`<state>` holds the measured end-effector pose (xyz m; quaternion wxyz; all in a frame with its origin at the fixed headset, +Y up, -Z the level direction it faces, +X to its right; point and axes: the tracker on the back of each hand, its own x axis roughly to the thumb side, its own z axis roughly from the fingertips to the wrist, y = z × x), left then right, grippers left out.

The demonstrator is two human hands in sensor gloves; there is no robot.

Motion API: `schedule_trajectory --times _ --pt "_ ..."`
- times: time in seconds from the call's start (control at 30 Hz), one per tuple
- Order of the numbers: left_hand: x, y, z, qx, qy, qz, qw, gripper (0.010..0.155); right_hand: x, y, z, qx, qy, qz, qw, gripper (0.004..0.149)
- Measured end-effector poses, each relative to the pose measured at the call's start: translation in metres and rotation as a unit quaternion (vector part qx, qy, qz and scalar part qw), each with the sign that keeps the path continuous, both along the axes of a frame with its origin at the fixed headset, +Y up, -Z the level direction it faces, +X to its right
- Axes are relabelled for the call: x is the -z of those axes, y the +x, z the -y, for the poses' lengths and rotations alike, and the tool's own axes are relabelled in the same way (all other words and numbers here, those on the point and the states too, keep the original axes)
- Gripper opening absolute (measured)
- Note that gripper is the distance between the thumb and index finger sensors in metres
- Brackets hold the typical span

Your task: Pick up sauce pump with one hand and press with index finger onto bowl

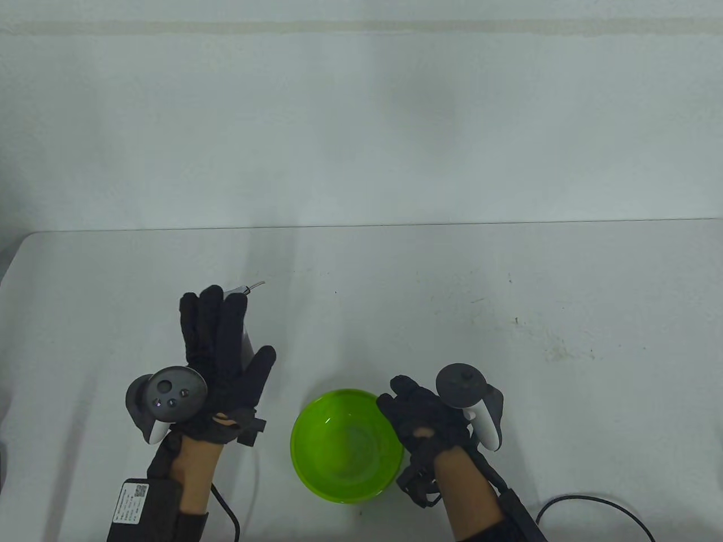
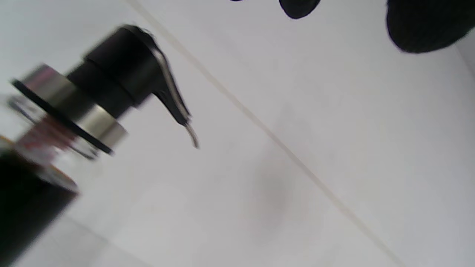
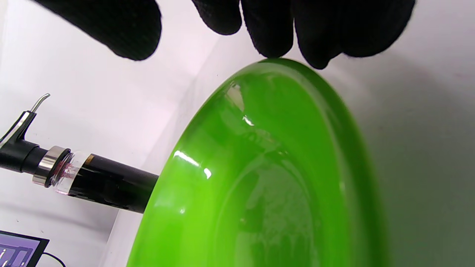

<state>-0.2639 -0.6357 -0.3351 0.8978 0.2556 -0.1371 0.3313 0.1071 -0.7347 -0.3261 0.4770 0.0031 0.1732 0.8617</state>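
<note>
The sauce pump (image 1: 247,344) stands on the white table, mostly hidden under my left hand (image 1: 223,339); its thin metal spout (image 1: 257,285) pokes out past the fingertips. In the left wrist view the black pump head (image 2: 122,70) and silver collar lie at the left, with my fingertips (image 2: 297,7) spread apart from it, gripping nothing. The green bowl (image 1: 344,446) sits near the table's front edge. My right hand (image 1: 418,418) rests at its right rim; in the right wrist view the fingertips (image 3: 274,40) touch the rim (image 3: 297,70), and the dark bottle (image 3: 104,181) shows behind it.
The table's far edge (image 1: 361,227) meets a pale wall. A black cable (image 1: 593,505) curls at the front right. A black box (image 1: 135,502) is strapped to my left forearm. A small screen (image 3: 18,248) shows in the right wrist view's corner.
</note>
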Motion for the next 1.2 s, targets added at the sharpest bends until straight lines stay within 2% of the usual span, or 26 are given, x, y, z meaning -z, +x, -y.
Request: schedule_trajectory --times 0.13,0.2,0.33,0.5,0.67,0.77,0.93,1.2 --pt "0.024 -0.017 0.027 -0.017 0.024 -0.036 0.999 0.098 0.0 0.0 0.0 -0.001 0.003 -0.003 1.0 0.067" --pt "0.032 -0.023 0.043 -0.005 0.019 -0.053 0.998 0.102 0.0 0.0 0.0 0.001 0.005 -0.003 1.0 0.067" --pt "0.044 -0.035 0.073 -0.049 0.021 -0.047 0.997 0.112 -0.001 -0.001 -0.004 -0.002 0.016 -0.005 1.0 0.067" --pt "0.056 -0.043 0.096 -0.098 0.059 -0.023 0.993 0.122 -0.003 -0.003 -0.008 -0.006 0.03 -0.01 0.999 0.067" --pt "0.066 -0.04 0.098 -0.118 0.085 -0.009 0.989 0.124 -0.003 -0.004 -0.009 -0.005 0.034 -0.016 0.999 0.066" --pt "0.071 -0.039 0.094 -0.076 0.098 -0.006 0.992 0.124 -0.004 -0.005 -0.009 -0.007 0.035 -0.02 0.999 0.066" --pt "0.075 -0.039 0.094 -0.052 0.102 -0.005 0.993 0.124 -0.004 -0.007 -0.009 -0.012 0.039 -0.024 0.999 0.066" --pt "0.083 -0.041 0.095 -0.045 0.116 -0.025 0.992 0.124 -0.006 -0.009 -0.01 -0.009 0.046 -0.034 0.998 0.064"
